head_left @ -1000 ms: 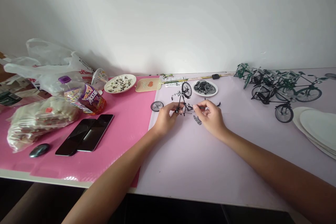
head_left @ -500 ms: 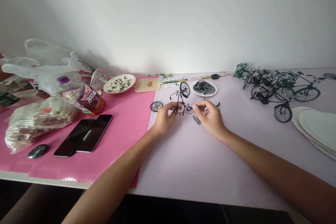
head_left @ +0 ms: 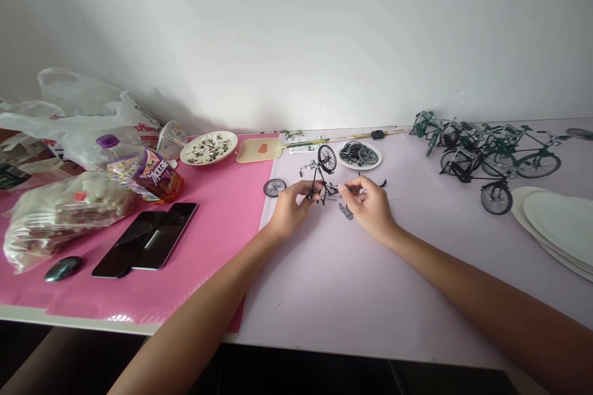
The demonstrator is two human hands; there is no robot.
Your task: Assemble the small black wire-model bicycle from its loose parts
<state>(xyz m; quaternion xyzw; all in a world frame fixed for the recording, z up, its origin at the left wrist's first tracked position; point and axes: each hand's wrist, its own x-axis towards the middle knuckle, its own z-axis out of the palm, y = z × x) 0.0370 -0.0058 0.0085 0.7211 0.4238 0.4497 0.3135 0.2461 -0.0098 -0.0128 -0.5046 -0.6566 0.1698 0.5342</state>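
My left hand (head_left: 290, 207) is closed around the dark frame of a partly assembled black model bicycle (head_left: 319, 180). The bicycle is tipped up, with one spoked wheel and silvery handlebars at its upper end. My right hand (head_left: 370, 203) pinches a thin, pale rod-like piece (head_left: 334, 188), its tip against the lower frame; the fingers hide the rest. A loose wheel (head_left: 275, 187) lies left of my left hand. Between the hands, a small grey part (head_left: 345, 211) rests on the table. A dark curved part (head_left: 383, 183) shows just beyond my right hand.
Behind the hands stand a plate of black wheels (head_left: 359, 165) and a plate of small pale pieces (head_left: 209, 157). Several model bicycles (head_left: 486, 157) and stacked white plates (head_left: 563, 222) are at right. Two phones (head_left: 143, 241), a bottle (head_left: 148, 176) and bags (head_left: 65, 210) occupy the left.
The whole view has shifted slightly. Both hands keep their hold at the bicycle, with hardly any visible movement of their own.
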